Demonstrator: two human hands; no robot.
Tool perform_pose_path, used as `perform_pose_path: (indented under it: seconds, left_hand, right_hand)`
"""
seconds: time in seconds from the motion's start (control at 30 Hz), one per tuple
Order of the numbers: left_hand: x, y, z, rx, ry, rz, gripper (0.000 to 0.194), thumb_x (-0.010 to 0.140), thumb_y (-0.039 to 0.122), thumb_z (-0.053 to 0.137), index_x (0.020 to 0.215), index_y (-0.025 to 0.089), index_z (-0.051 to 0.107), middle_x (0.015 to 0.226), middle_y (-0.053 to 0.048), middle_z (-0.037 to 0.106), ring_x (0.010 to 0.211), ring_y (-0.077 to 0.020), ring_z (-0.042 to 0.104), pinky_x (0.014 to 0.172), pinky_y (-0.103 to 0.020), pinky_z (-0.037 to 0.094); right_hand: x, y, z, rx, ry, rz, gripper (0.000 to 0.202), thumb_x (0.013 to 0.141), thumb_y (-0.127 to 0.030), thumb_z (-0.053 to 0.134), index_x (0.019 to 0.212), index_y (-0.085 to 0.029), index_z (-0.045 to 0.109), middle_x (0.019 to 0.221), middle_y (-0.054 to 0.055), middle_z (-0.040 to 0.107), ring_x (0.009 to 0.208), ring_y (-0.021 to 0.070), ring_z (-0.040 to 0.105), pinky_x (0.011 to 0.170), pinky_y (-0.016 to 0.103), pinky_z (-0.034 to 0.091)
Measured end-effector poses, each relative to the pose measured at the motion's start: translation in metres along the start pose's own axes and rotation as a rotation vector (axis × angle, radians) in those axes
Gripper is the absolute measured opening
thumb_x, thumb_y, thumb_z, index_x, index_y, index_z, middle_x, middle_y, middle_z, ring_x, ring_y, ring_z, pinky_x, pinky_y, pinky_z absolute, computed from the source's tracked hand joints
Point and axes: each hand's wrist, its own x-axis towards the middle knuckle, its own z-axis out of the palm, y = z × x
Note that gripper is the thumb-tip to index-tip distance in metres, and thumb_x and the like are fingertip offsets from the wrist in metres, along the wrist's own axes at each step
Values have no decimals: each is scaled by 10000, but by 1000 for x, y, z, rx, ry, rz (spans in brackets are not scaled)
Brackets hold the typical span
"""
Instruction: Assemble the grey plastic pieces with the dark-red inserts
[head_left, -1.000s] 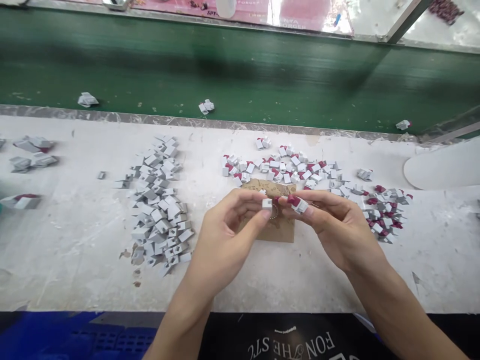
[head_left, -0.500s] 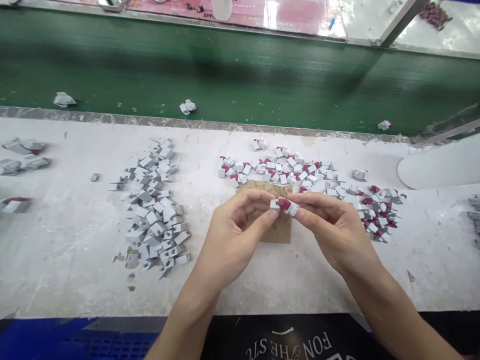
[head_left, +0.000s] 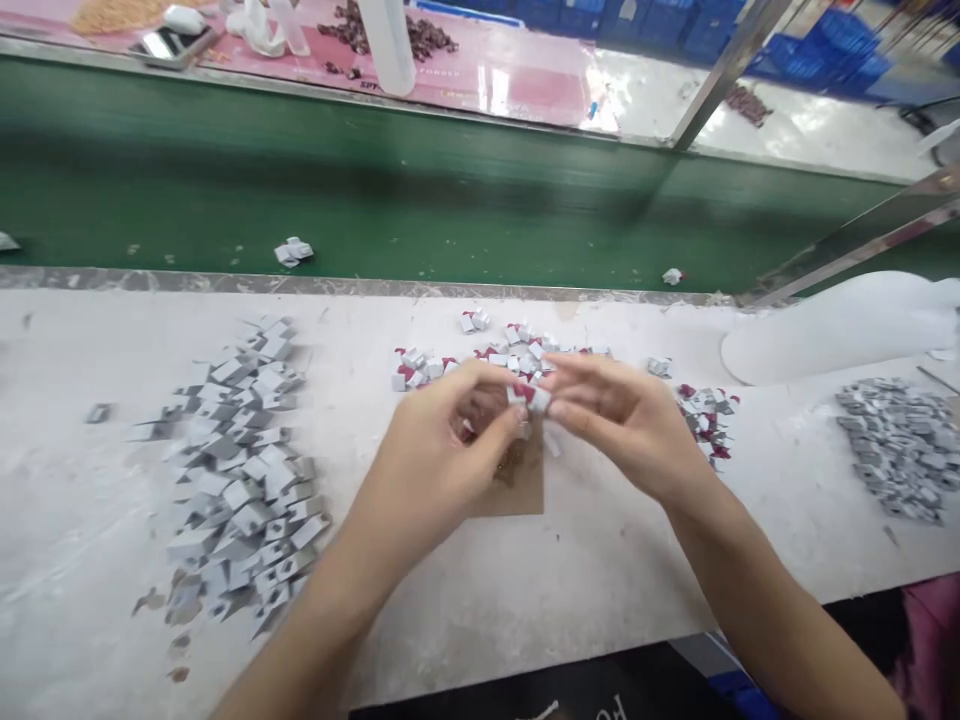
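Note:
My left hand (head_left: 439, 440) pinches a small light-grey and dark-red plastic piece (head_left: 529, 397) between thumb and fingers. Right beside it is my right hand (head_left: 630, 420), its thumb and fingers apart, the thumb tip close to the piece's right end. Whether that thumb touches the piece is hard to tell. Under both hands lies a brown cardboard piece (head_left: 521, 490), partly hidden by my left hand. A blurred pale bit (head_left: 553, 443) shows just below my right thumb. Behind my hands spreads a pile of grey-and-red pieces (head_left: 420, 368).
Plain grey blocks form a heap (head_left: 255, 480) on the left of the white table (head_left: 465, 620). More grey-and-red pieces (head_left: 709, 420) and a pile of grey parts (head_left: 900, 445) lie on the right, near a white cylindrical object (head_left: 832, 325). A green belt (head_left: 450, 220) runs behind.
The view has swung right and up. The piece is now in my left fingers, while my right fingers, which gripped its right end before, have spread apart.

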Motion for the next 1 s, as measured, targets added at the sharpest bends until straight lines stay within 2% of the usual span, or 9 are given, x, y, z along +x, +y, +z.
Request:
perform_pose_path:
  seconds: [0.1,0.17,0.3,0.4,0.53,0.67,0.77,0.83,1.0]
  left_hand:
    - [54,-1,-1,210,164,23,133,939,222,742,1057,276,770,1050,-63,839,943,-269,775,783,-411,629]
    - [94,-6,-1,293,253,-23,181,899,144,742,1034,263,722,1135,-92,845,975,-280,772,855,-443,630]
    - [161,-13,3,429,306,-106,242,914,65,717,1078,241,693,1164,-118,848,1190,-336,768,1143,-529,552]
    - [189,-14,9,427,253,-162,258,936,68,711,1137,230,704,1262,-129,839,1305,-337,738,1201,-516,501]
    - [203,-16,14,435,231,-225,266,957,90,706,1173,245,703,1297,-120,834,1335,-337,726,1178,-512,484]
    - [203,-21,10,458,242,-271,231,981,114,713,1168,249,699,1360,-141,825,1454,-360,661,1218,-536,431]
    - [202,-25,7,441,212,-286,152,1006,156,728,1123,252,718,1351,-122,839,1380,-334,714,1183,-495,474]
    - [200,-27,6,428,195,-291,84,1039,208,724,1109,251,737,1312,-120,851,1301,-312,751,1146,-468,506]
    - [192,-29,3,495,275,-297,71,1054,228,707,1104,237,756,1481,-184,778,1516,-388,595,1247,-546,418]
  right_hand:
    - [42,8,-43,-378,301,-109,472,990,-286,846,1461,-311,832,1372,101,836,1116,289,840,987,488,741]
    - [76,17,-77,-638,465,-72,554,972,-217,802,1524,-257,790,1452,150,791,1141,324,826,1055,553,704]
    - [133,35,-129,-912,570,119,627,881,-109,780,1507,-137,794,1571,246,679,1257,404,796,1247,625,559]
    - [152,38,-139,-891,556,174,434,835,-91,782,1255,-136,882,1377,241,778,1311,476,761,1215,674,547]
    - [146,26,-128,-818,487,190,155,917,-182,778,1007,-156,901,1043,203,855,1125,377,819,1072,535,593]
    - [114,8,-97,-681,406,179,238,912,-269,854,1128,-194,921,997,178,887,918,314,839,777,438,630]
    - [84,0,-66,-542,301,214,302,867,-334,900,1155,-242,924,875,128,887,624,264,732,516,397,520]
    - [65,-2,-48,-459,229,212,333,862,-412,912,1150,-245,921,817,109,875,523,234,666,449,377,464]
    - [28,0,-21,-266,153,87,414,814,-580,981,1044,-242,917,1000,144,904,820,320,862,536,359,647]
